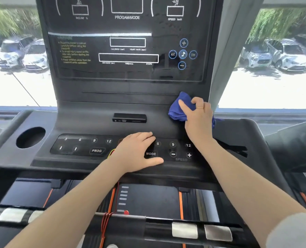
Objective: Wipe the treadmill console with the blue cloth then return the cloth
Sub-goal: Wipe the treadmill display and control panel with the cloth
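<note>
The dark treadmill console (127,83) fills the middle of the head view, with a display panel above and a button strip below. My right hand (198,117) grips the bunched blue cloth (180,108) and holds it against the console's lower right side, just under the display panel. My left hand (137,153) rests flat on the button strip, fingers straight, covering the centre keys beside the MODE label. Part of the cloth is hidden under my right palm.
A round cup holder (30,137) sits at the console's left. A small black port block (129,117) juts out mid-console. A handlebar with metal sensor plates (184,230) crosses in front of me. Windows on both sides show parked cars.
</note>
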Motion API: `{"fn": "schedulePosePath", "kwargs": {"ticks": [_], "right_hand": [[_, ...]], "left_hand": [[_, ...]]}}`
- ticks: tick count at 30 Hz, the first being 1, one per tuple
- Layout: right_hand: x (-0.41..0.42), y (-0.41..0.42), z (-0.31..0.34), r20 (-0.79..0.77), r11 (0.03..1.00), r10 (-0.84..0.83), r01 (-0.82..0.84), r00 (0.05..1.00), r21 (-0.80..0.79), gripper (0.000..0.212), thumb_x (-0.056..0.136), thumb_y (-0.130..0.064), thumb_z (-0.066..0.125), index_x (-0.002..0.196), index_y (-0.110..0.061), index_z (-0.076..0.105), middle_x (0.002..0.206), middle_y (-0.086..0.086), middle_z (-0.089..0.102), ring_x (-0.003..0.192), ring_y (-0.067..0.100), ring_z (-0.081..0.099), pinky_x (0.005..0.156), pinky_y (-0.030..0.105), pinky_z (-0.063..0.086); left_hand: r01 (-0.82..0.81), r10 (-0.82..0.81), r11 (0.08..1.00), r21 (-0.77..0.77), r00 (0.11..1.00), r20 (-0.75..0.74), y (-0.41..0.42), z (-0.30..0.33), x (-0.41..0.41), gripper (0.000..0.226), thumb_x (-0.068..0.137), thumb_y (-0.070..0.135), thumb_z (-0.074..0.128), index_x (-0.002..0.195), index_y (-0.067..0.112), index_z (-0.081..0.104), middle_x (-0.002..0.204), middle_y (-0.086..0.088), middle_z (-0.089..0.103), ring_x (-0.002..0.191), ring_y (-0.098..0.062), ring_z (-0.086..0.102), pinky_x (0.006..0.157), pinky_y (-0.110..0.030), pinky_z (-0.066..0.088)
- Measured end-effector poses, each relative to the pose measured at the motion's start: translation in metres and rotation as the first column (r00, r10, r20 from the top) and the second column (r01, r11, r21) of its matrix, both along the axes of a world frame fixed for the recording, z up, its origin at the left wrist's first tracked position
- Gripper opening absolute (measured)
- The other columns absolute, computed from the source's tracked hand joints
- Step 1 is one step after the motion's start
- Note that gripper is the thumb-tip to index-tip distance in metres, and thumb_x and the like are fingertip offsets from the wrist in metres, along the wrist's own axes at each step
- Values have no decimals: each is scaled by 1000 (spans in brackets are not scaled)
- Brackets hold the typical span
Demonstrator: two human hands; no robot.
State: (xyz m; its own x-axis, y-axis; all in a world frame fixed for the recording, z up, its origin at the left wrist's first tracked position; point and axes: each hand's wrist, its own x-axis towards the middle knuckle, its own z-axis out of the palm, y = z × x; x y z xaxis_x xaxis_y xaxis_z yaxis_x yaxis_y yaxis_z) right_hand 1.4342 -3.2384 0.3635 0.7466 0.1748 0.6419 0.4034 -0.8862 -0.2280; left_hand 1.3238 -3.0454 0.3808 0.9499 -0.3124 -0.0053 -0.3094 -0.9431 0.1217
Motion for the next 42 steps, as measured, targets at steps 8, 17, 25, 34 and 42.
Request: {"fn": "schedulePosePath", "kwargs": {"ticks": [8, 17, 25, 34, 42], "right_hand": [[-2, 50, 5, 28, 979, 188, -185, 982, -80, 65, 44, 15, 69, 104, -10, 71, 95, 19, 62, 70, 36, 56, 56, 34, 44], [28, 29, 44, 81, 989, 71, -81, 994, 127, 53, 60, 12, 49, 108, -5, 65, 106, 15, 60, 88, 41, 53, 75, 40, 43], [25, 123, 43, 182, 950, 307, -292, 934, -106, 39, 56, 3, 58, 91, -8, 71, 92, 12, 65, 74, 35, 57, 62, 37, 49], [31, 66, 23, 296, 999, -18, 32, 955, -41, 46, 65, -1, 49, 106, -16, 61, 101, 9, 63, 88, 27, 47, 69, 36, 43], [20, 170, 31, 228, 983, 183, -183, 956, -21, 46, 66, -2, 50, 106, -11, 70, 101, 14, 65, 85, 34, 58, 76, 36, 44]], "left_hand": [[-42, 63, 990, -132, 985, 160, 25, 13, 23, 63, 79, 47, 35, 120, 5, 58, 128, -12, 56, 114, -30, 55, 97, -38, 41], [-294, 296, 954, -50, 911, 286, 49, 33, 60, 66, 90, 35, 48, 144, 6, 23, 154, -13, 16, 140, -30, 19, 112, -43, 16], [-316, 324, 946, -75, 893, 312, 96, 37, 64, 51, 72, 19, 41, 114, -4, 58, 108, -21, 59, 93, -38, 60, 81, -43, 48], [-139, 183, 980, -141, 911, 371, 120, 43, 72, 57, 69, 22, 30, 108, -3, 62, 88, -12, 66, 78, -31, 64, 68, -36, 49], [-93, 245, 874, -476, 932, 268, 144, 39, 67, 58, 79, 5, 42, 137, 3, 38, 134, -11, 52, 118, -28, 51, 99, -31, 35]]}}
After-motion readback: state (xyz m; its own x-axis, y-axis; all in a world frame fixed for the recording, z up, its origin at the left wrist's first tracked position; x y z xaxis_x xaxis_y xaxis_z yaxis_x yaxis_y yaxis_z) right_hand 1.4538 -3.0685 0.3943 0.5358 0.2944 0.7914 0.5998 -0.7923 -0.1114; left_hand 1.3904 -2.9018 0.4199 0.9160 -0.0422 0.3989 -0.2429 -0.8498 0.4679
